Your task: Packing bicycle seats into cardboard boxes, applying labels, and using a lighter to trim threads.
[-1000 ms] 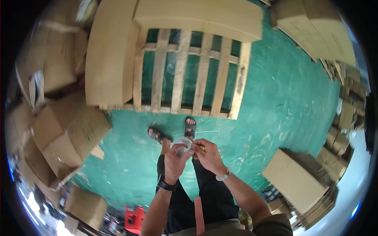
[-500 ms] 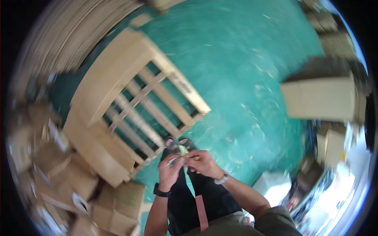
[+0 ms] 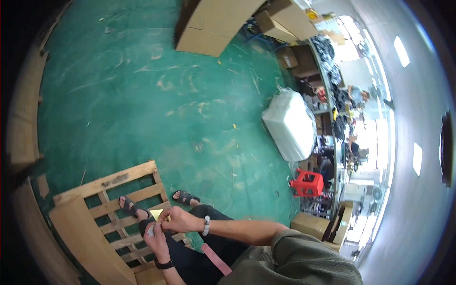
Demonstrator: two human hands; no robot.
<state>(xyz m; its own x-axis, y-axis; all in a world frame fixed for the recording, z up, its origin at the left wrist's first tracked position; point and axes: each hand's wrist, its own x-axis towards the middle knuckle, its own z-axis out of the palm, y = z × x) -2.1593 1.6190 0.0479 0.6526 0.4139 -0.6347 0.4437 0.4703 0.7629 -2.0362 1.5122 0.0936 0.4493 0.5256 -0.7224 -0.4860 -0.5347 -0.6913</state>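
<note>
Low in the head view my two hands meet over my legs. My left hand, with a black watch on its wrist, grips a roll of tape of which only a pale edge shows. My right hand, with a bead bracelet on its wrist, pinches a small yellowish strip of tape pulled off the roll. Both hands hang above a wooden pallet, where my sandalled foot stands on a slat.
Green floor spreads ahead. Cardboard boxes stack at the top, a white wrapped bundle and a red stool stand to the right. A cardboard sheet lies on the pallet's left. People work far right by cluttered tables.
My head has swung hard to the right, so the pallet has slid to the lower left and the workshop side has come into view. My hands stay together on the tape.
</note>
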